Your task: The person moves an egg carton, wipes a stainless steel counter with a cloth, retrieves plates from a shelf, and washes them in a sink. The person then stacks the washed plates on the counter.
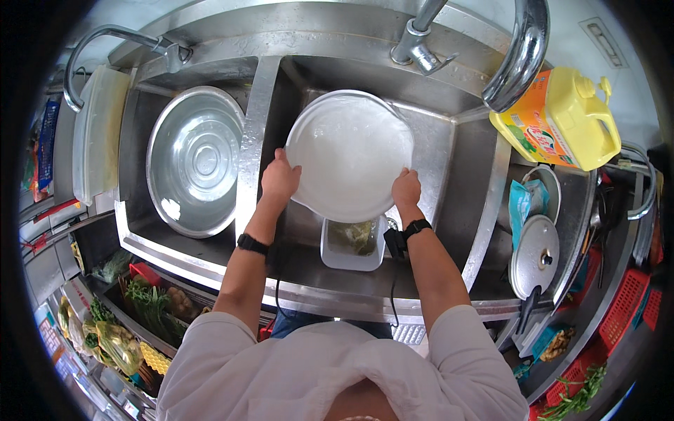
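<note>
A round white basin (352, 152), apparently with clear water in it, is held over the middle compartment of a stainless steel sink (468, 152). My left hand (280, 180) grips its rim at the lower left. My right hand (406, 189) has the rim at the lower right, thumb on top. Partly beneath the basin's near edge, a translucent plastic box (352, 263) on the sink floor contains something greenish in liquid. A large metal bowl (202, 163) rests in the left compartment, apart from my hands.
Chrome faucets (416, 50) rise behind the sink, and another spout (518, 58) arches in at the upper right. A yellow detergent jug (561, 118) stands at the right, above a pressure-cooker lid (536, 257) and a blue packet (521, 208). Vegetables (152, 305) lie in a container at the lower left.
</note>
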Available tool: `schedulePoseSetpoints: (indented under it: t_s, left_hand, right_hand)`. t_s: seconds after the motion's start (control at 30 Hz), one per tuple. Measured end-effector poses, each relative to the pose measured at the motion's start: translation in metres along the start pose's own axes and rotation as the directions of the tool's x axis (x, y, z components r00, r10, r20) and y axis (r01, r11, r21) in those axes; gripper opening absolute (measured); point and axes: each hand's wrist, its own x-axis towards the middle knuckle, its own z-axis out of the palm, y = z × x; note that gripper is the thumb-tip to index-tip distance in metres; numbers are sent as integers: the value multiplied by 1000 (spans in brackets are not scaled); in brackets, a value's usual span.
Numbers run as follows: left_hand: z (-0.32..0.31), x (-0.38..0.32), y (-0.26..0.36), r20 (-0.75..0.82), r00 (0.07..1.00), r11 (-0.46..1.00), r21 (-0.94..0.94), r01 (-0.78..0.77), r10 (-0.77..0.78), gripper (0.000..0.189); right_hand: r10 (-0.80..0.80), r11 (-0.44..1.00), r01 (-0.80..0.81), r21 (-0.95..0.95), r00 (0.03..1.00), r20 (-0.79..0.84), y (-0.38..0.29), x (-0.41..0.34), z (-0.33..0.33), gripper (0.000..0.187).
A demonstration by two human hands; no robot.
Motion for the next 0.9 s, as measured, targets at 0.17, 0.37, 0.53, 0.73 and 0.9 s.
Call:
schedulePoseSetpoints:
  t_s: [0.17,0.37,0.53,0.73,0.9]
  left_hand:
    - [-31,-39,7,-129,991,991,-127,-37,21,42]
    - [-101,-89,28,-231,971,996,72,-48,63,32]
    - [-148,-149,70,-388,909,983,152,-100,153,23]
    - [-171,-205,111,-508,759,905,334,-262,407,24]
    - [-178,-229,102,-512,797,933,316,-173,321,22]
  right_hand:
    - [-128,991,128,-26,991,31,22,-3,12,40]
    - [-277,959,250,133,925,261,21,-59,30,51]
    - [-262,944,138,300,867,423,-22,-101,28,64]
    - [-301,798,-179,575,709,638,-53,-167,32,62]
    - [-294,740,-187,646,774,560,-43,-192,24,52]
